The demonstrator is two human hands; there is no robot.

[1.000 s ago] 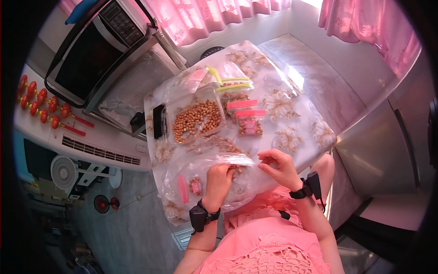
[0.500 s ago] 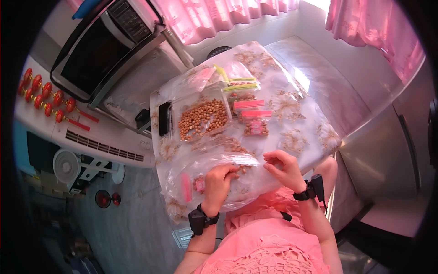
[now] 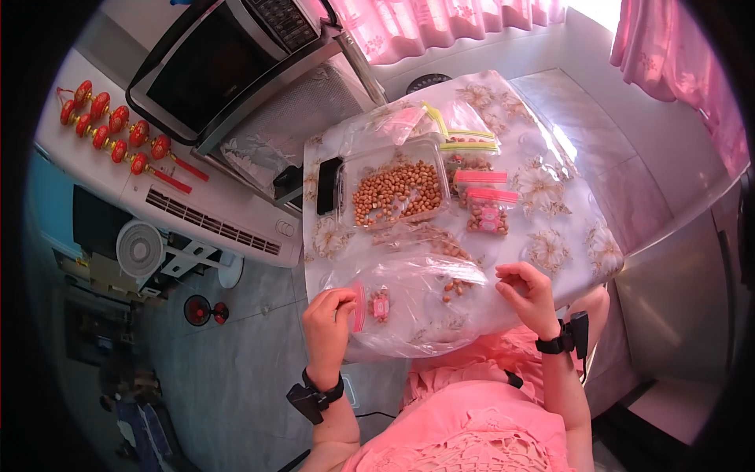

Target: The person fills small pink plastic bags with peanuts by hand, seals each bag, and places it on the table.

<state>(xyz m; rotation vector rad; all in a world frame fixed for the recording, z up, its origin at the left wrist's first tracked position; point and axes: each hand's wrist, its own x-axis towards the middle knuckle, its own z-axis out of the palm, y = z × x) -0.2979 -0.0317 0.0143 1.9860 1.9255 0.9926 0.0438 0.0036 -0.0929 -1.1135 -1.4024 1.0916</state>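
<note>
My left hand (image 3: 326, 326) is at the near left corner of the table, its fingers closed at the pink strip of a small zip bag (image 3: 359, 307). This bag has a pink label and some nuts in it, and lies under or against a large clear plastic bag (image 3: 409, 275). Several loose nuts (image 3: 454, 289) show through the clear plastic. My right hand (image 3: 528, 299) hovers to the right of the plastic, fingers loosely curled and apart, with nothing seen in it. Farther back, a clear plastic box (image 3: 445, 169) holds many brown nuts.
Filled zip bags with pink strips (image 3: 487, 216) and green strips (image 3: 469, 146) lie right of the box. A black phone (image 3: 328, 186) is to its left. A microwave (image 3: 212, 71) stands on a rack at the back left. A flowered cloth (image 3: 543, 189) covers the table.
My left hand has moved left, from the loose nuts to the small bag's pink strip. My right hand keeps much the same pose. The whole view has shifted, so things appear farther right.
</note>
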